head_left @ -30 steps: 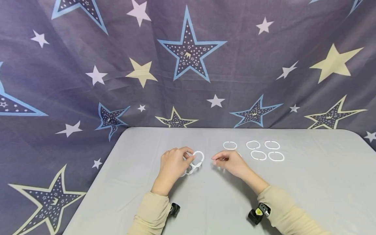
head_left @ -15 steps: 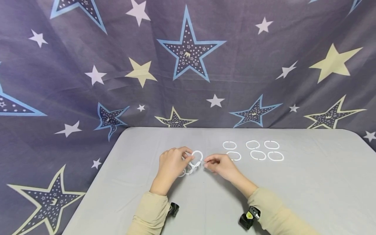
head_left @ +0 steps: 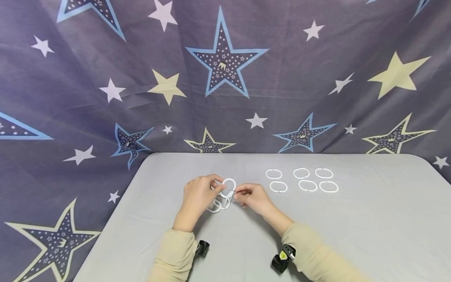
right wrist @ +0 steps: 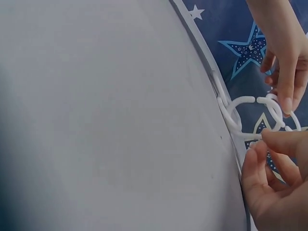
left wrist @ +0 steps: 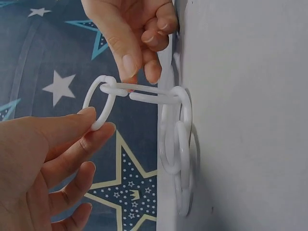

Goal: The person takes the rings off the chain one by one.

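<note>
Between thumb and index finger, the left hand [head_left: 198, 197] [left wrist: 48, 168] pinches a white oval ring [head_left: 230, 181] [left wrist: 88, 96], the top one of a short chain. The right hand [head_left: 256, 199] [right wrist: 279, 178] pinches the white link [left wrist: 144, 88] [right wrist: 248, 136] threaded through that ring; a small gap shows in this link's side. More joined white links [head_left: 214, 207] [left wrist: 182, 159] hang below, down toward the table, beside the left hand's fingertips in the head view.
Several loose white rings lie on the grey table [head_left: 370, 219] to the right, among them a near one [head_left: 278, 191] and a far-right one [head_left: 328, 191]. A dark curtain with stars [head_left: 282, 78] stands behind the table.
The right hand has moved left to the chain and now pinches a link of it. The left hand has shifted slightly left with its ring; the chain's links hang more spread out.
</note>
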`<state>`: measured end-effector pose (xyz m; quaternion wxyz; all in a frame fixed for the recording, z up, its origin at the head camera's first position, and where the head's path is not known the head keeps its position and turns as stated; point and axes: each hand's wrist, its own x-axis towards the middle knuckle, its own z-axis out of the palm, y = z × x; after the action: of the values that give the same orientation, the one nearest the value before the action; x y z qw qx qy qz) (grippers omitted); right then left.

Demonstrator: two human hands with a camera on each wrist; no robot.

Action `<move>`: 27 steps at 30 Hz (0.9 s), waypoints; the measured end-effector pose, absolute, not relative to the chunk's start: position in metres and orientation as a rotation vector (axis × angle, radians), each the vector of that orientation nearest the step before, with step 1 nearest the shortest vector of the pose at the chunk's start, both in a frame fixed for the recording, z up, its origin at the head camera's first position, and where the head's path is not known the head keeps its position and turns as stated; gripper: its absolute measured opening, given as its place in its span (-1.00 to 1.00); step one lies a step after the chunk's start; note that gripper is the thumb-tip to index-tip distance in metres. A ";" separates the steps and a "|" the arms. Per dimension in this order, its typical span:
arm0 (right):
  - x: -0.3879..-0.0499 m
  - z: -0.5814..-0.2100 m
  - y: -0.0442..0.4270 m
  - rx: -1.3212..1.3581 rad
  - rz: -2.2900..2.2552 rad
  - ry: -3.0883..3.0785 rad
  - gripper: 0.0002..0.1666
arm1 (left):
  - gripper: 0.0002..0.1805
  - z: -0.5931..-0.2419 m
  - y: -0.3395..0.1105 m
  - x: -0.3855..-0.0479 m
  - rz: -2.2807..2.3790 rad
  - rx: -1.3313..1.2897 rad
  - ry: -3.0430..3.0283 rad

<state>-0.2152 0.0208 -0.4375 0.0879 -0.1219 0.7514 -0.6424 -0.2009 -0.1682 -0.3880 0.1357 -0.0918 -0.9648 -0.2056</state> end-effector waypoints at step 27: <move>-0.216 -0.441 0.001 -0.201 -1.970 2.242 -0.81 | -0.88 -0.388 -0.178 -0.203 -0.730 -0.287 -2.874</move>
<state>-0.2159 0.0011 -0.4409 0.0751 -0.0672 0.7474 -0.6567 -0.2031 -0.1783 -0.3876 0.0809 -0.0960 -0.9616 -0.2442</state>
